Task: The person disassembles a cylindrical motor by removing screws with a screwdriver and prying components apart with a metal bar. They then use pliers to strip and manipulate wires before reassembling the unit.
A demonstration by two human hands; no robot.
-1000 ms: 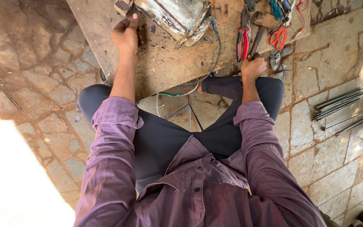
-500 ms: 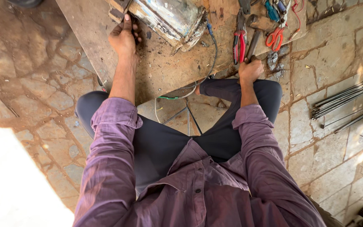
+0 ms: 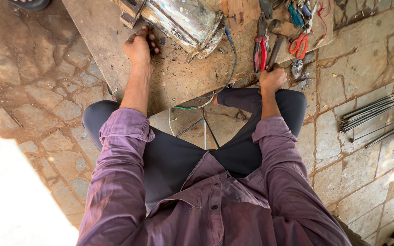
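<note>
On the low wooden counter (image 3: 115,41), a battered metal cylinder (image 3: 183,20), seemingly a motor, is laid on its side near the far edge, with a dark cable (image 3: 231,64) trailing from its end toward the person's knees. It is judged to be heavy and rigid, its rounded shell smooth and likely to roll, so a hold is better taken at the squared block at its end than on the curved body. The left hand (image 3: 140,45) is set against the underside of that end, its grip curled with the fingertips (image 3: 150,37) pressed to the metal rather than wrapped around it. The right hand (image 3: 272,79) is closed tight on the wooden handle of a hammer (image 3: 277,45) at the counter's near edge. Red-handled pliers (image 3: 261,50) and orange scissors (image 3: 300,43) are lying just beside the hammer, and metal rods (image 3: 375,111) are laid on the stone floor (image 3: 37,95) to the right.
</note>
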